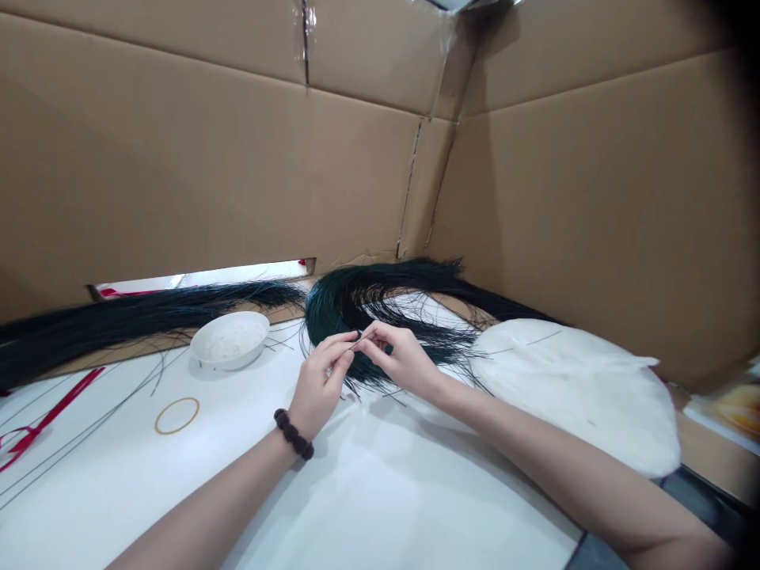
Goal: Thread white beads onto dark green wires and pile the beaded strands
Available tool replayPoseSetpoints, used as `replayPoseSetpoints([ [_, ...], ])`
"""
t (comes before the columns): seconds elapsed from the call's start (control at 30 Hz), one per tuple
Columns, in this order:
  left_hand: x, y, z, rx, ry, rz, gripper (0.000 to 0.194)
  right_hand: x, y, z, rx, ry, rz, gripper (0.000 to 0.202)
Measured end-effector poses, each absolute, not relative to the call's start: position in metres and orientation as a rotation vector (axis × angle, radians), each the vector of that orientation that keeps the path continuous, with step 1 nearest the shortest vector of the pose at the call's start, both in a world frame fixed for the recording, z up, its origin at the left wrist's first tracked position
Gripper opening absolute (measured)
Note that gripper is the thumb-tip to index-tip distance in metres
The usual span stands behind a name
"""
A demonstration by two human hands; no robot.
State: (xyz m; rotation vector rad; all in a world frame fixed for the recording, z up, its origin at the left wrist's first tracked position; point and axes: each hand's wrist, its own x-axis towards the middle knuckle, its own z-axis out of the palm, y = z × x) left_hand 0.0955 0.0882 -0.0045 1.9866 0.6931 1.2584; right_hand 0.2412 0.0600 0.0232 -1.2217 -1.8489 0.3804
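Near the middle of the white table, my left hand [322, 378] and my right hand [399, 356] meet fingertip to fingertip. Both pinch a thin dark strand [359, 341] that runs between them; its ends are hard to make out. Just behind the hands lies a curved bundle of dark green strands [326, 305], its loose ends fanning out to the right. A dark beaded or ruffled band [294, 434] circles my left wrist. Left of my hands sits a shallow white bowl [230, 340] with small clear bits inside, too small to name.
A yellow-brown rubber band [176, 416] and a red-handled tool [53, 416] lie on the left. Another dark bundle [148, 313] stretches along the back. A white plastic bag [582, 396] is beside my right forearm. Cardboard walls [207, 158] enclose the back and right.
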Motion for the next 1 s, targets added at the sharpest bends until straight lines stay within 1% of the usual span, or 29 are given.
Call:
replayPoseSetpoints([
  [0.13, 0.098, 0.085, -0.003, 1.781, 0.685, 1.170, 0.023, 0.240, 0.059, 0.023, -1.204, -1.757, 0.546, 0.018],
  [0.3, 0.101, 0.082, -0.001, 1.698, 0.649, 1.044, 0.024, 0.236, 0.057, 0.023, -1.204, -1.737, 0.596, 0.026],
  [0.43, 0.102, 0.080, -0.002, 1.730, 0.673, 1.087, 0.026, 0.243, 0.062, 0.025, -1.209, -1.654, 0.744, 0.035],
  [0.6, 0.102, 0.082, -0.003, 1.656, 0.755, 1.200, 0.026, 0.259, 0.078, 0.027, -1.159, -1.273, 0.885, 0.046],
  [0.7, 0.101, 0.084, -0.003, 1.663, 0.777, 1.214, 0.028, 0.260, 0.081, 0.026, -1.084, -1.150, 0.943, 0.043],
  [0.83, 0.102, 0.083, -0.004, 1.698, 0.780, 1.187, 0.029, 0.253, 0.077, 0.024, -1.044, -1.176, 0.988, 0.040],
  [1.0, 0.102, 0.079, -0.003, 1.745, 0.779, 1.180, 0.025, 0.246, 0.070, 0.021, -1.056, -1.383, 0.838, 0.030],
])
